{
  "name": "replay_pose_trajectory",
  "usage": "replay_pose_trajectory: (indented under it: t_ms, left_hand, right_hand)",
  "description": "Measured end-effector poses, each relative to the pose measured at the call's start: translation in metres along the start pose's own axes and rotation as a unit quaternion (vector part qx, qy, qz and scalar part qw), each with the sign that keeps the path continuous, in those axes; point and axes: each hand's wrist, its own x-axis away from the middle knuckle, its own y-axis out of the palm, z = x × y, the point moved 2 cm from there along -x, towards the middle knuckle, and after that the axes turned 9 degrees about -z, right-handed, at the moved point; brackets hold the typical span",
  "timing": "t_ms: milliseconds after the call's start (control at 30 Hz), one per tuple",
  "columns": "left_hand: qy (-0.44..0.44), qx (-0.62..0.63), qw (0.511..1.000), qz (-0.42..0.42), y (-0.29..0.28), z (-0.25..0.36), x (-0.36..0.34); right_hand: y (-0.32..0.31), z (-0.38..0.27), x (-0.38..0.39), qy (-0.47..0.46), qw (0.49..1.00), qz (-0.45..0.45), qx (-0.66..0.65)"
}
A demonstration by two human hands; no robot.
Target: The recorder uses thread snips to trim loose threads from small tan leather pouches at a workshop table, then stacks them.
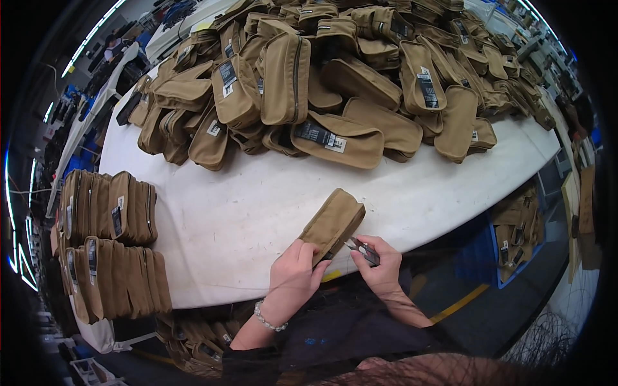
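A tan fabric zip pouch [335, 219] is held tilted over the near edge of the white table. My left hand [295, 273], with a beaded bracelet on its wrist, is closed on the pouch's lower end, thumb on the near side. In my right hand [380, 267] is a small pair of thread snips [365, 251], the fingers wrapped round its dark handles. The blades point at the pouch's zipped side, close to its edge; whether they touch it I cannot tell.
A large heap of tan pouches [367, 145] covers the far side of the white table [212, 225]. Upright rows of pouches [122, 276] stand at the left edge. A blue crate [479, 251] with more pouches stands below at right; others lie beneath the table.
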Motion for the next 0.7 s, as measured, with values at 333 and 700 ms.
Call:
replay_pose_trajectory:
  t_ms: [333,700]
  left_hand:
    - [-0.007,-0.035,0.998,-0.056,0.009,0.001,0.002]
    - [-0.026,0.02,0.998,-0.048,0.006,0.003,0.001]
  right_hand:
    - [-0.014,-0.029,0.004,-0.14,0.962,-0.034,0.234]
    - [-0.004,-0.028,0.007,-0.174,0.954,-0.047,0.238]
